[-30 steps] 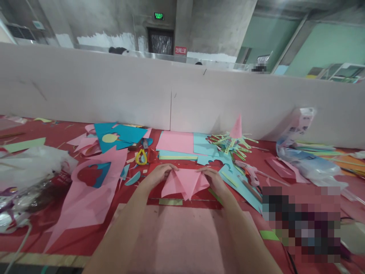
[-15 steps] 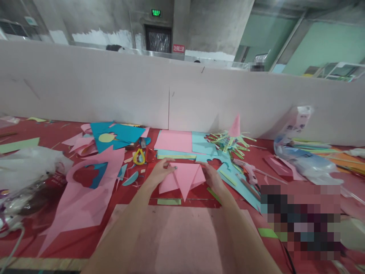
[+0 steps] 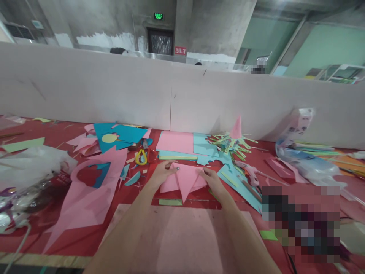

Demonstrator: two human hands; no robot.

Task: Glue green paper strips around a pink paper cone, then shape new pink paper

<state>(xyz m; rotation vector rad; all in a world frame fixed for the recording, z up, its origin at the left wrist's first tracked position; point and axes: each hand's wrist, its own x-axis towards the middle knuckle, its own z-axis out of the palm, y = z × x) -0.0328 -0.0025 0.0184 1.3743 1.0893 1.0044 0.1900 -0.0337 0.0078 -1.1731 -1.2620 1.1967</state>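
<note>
A folded sheet of pink paper [image 3: 186,182], with a triangular flap pointing toward me, is between my hands above the red table. My left hand [image 3: 163,172] grips its upper left corner, thumb on top and fingers behind. At the upper right corner, my right hand [image 3: 211,177] pinches the paper; its far fingers are partly hidden. Just below the flap's tip lies a green paper strip [image 3: 170,202]. Nearer to me, a pale pink board [image 3: 185,239] lies under my forearms.
Yellow-handled scissors [image 3: 141,156] and blue scraps lie left of my hands. A cut pink sheet [image 3: 85,205] and plastic bags are further left. A glue gun [image 3: 248,171], a pink cone on fringed paper strips [image 3: 236,129] and blue paper lie right. A white partition [image 3: 114,87] stands behind.
My right thumb and fingers have come further onto the paper's right corner and now pinch it. My left hand keeps its hold. The view has shifted slightly.
</note>
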